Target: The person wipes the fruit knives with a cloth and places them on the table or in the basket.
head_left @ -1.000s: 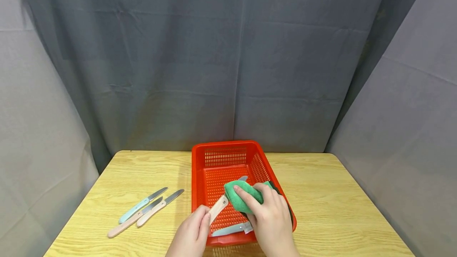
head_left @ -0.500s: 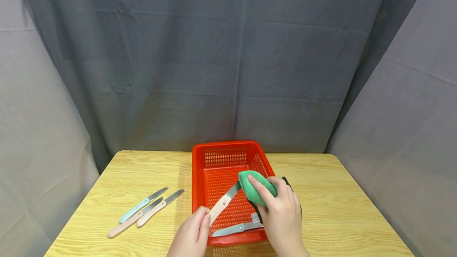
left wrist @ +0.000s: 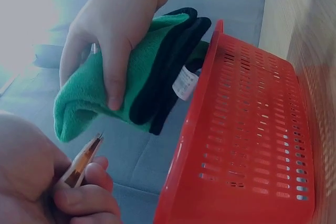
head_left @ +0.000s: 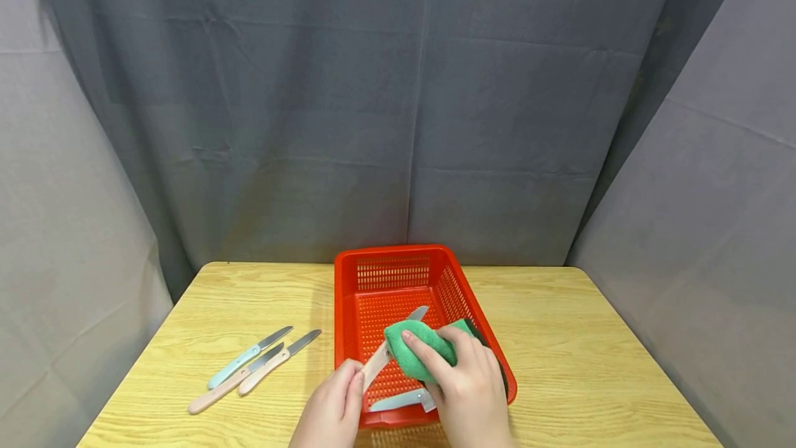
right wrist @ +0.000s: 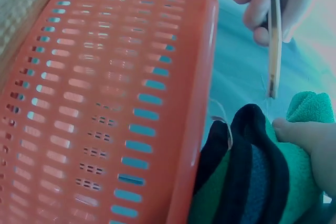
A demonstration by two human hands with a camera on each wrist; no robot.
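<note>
Over the basket, my left hand [head_left: 332, 403] grips the pale beige handle of a knife [head_left: 376, 365], whose blade points away to the upper right. My right hand [head_left: 469, 382] pinches a folded green cloth [head_left: 413, 351] with black edging around the blade near the handle. Past the cloth, the blade's tip [head_left: 419, 312] sticks out. In the left wrist view, fingers and thumb press the cloth [left wrist: 142, 72] from both sides, and a white label [left wrist: 185, 82] hangs from it. The right wrist view shows the handle [right wrist: 274, 40] edge-on in the left hand's curled fingers.
A red perforated basket [head_left: 339, 296] stands under both hands. Inside, at its near end, lies a light-blue-handled knife [head_left: 394, 402], partly covered by the cloth. On the wooden table [head_left: 560, 337] to the left lie a light-blue-handled knife [head_left: 235, 368] and two beige-handled knives [head_left: 218, 393].
The cloth slid up and right toward the blade's tip, baring the blade's base, then came back down to the handle end. My left hand has kept its grip almost still.
</note>
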